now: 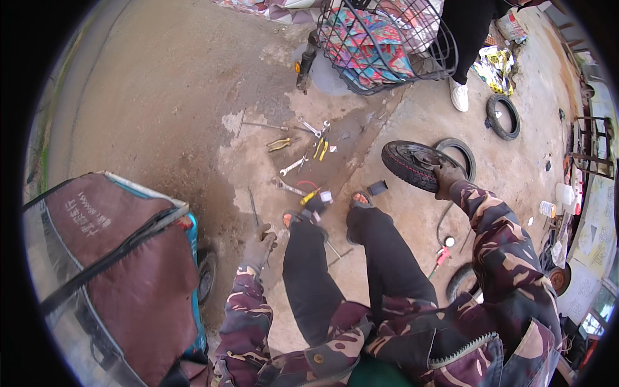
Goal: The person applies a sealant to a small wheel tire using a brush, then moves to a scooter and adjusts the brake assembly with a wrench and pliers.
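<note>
There are two hands of the person, and each is occupied. The right hand (448, 178) has its fingers bent firmly on the near right part of one wheel (412, 164), which has a black tyre and is held tilted at the right of the middle. The left hand (259, 246) is nearly closed, with the fingers curled round one thin metal rod (253, 205) that points to the far side.

I count two loose tyres on the ground: one tyre (467, 158) appears just behind the wheel, and a second tyre (506, 117) lies farther to the right. A third round piece (461, 282) is at the near right, partly covered by the sleeve, so I cannot tell if it is a complete wheel.

Between the feet and the far side lie two pliers (278, 144) with yellow handles, at least three wrenches (293, 166), one screwdriver (309, 196) with a yellow handle and one long bar (265, 126). One red air tool (442, 257) with one round dial lies near the right leg. At the far side there is one wire basket (445, 55), and beside it one white shoe (459, 97) of another person.
</note>
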Tool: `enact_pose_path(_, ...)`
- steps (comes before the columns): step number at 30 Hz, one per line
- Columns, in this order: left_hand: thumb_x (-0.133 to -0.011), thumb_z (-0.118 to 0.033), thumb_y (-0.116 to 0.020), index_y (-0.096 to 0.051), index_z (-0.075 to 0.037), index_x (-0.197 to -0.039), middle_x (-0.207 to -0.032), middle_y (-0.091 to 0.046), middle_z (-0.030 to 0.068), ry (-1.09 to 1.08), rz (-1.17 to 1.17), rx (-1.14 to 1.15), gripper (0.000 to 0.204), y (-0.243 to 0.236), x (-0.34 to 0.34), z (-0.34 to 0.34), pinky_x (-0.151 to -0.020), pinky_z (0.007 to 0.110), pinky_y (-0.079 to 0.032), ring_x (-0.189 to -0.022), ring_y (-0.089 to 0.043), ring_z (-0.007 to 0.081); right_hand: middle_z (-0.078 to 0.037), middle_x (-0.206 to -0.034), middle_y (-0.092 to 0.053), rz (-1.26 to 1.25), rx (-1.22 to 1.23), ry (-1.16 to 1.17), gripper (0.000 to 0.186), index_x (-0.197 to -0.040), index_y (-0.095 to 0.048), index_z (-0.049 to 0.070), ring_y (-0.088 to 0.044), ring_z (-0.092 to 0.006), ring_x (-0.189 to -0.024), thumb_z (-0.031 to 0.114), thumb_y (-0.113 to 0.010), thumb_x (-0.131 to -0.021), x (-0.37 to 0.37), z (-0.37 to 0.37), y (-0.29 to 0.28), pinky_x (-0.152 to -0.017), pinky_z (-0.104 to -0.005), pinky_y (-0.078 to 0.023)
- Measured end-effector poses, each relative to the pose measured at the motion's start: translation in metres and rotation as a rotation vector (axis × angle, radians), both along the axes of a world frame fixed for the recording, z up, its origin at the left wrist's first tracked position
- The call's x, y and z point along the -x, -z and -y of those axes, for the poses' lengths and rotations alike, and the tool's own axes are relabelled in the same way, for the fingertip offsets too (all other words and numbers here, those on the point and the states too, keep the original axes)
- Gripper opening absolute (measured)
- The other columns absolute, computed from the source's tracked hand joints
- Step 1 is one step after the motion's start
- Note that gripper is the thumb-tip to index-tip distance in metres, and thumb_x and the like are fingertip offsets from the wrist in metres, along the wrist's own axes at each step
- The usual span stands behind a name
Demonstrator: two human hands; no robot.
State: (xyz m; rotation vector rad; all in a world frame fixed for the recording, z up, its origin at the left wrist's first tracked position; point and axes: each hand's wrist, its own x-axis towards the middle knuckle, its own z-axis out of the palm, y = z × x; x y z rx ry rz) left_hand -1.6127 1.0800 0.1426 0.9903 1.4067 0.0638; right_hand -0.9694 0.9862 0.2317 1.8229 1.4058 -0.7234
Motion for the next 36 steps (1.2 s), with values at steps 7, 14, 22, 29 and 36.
enact_pose_path(7, -0.107, -0.021, -0.066, -0.062, -0.004, -0.142, -0.109, -0.075, 0.0092, 0.435, -0.060, -0.317, 0.040, 0.256, -0.088, -0.175, -0.078, 0.033, -0.056, -0.089, -0.069, 0.0163, -0.018, -0.133, -0.062, 0.212, -0.207, -0.119, 0.063, -0.132, -0.061, 0.012, -0.065, -0.0348, -0.125, 0.020, -0.082, -0.073, -0.041, -0.055, 0.208, -0.097, -0.0491, -0.051)
enact_pose_path(14, -0.101, -0.020, -0.067, -0.064, -0.005, -0.140, -0.102, -0.077, 0.0152, 0.386, 0.060, -0.497, 0.042, 0.399, -0.116, -0.253, -0.083, 0.040, -0.057, -0.088, -0.072, 0.0248, -0.015, -0.135, -0.059, 0.234, 0.005, -0.340, 0.064, -0.136, -0.060, 0.012, -0.057, -0.0329, -0.131, 0.038, -0.078, -0.080, -0.097, 0.054, 0.346, -0.105, -0.0510, -0.046)
enact_pose_path(22, -0.106, -0.020, -0.065, -0.058, -0.001, -0.146, -0.104, -0.074, 0.0090, 0.422, -0.110, -0.402, 0.045, 0.395, -0.095, -0.289, -0.082, 0.030, -0.056, -0.089, -0.068, 0.0139, -0.023, -0.117, -0.076, -0.286, -0.647, 0.237, 0.048, -0.118, -0.075, 0.005, -0.072, -0.0396, -0.108, 0.043, -0.080, -0.089, -0.097, -0.197, 0.440, -0.101, -0.0498, -0.055)
enact_pose_path(29, -0.106, -0.020, -0.065, -0.061, -0.003, -0.145, -0.108, -0.076, 0.0114, 0.314, 0.006, -0.334, 0.042, 0.359, -0.078, -0.256, -0.079, 0.030, -0.056, -0.091, -0.071, 0.0152, -0.021, -0.134, -0.070, -0.100, -0.949, -0.112, 0.063, -0.140, -0.063, -0.001, -0.068, -0.0307, -0.121, 0.043, -0.078, -0.096, -0.042, -0.461, 0.444, -0.103, -0.0411, -0.055)
enact_pose_path(36, -0.105, -0.017, -0.064, -0.057, 0.001, -0.146, -0.112, -0.076, 0.0110, 0.308, -0.070, -0.246, 0.045, 0.351, -0.064, -0.220, -0.085, 0.031, -0.058, -0.093, -0.071, 0.0157, -0.016, -0.128, -0.073, -0.185, -0.838, -0.025, 0.047, -0.138, -0.064, 0.001, -0.071, -0.0276, -0.113, 0.033, -0.070, -0.103, -0.028, -0.482, 0.468, -0.098, -0.0398, -0.057)
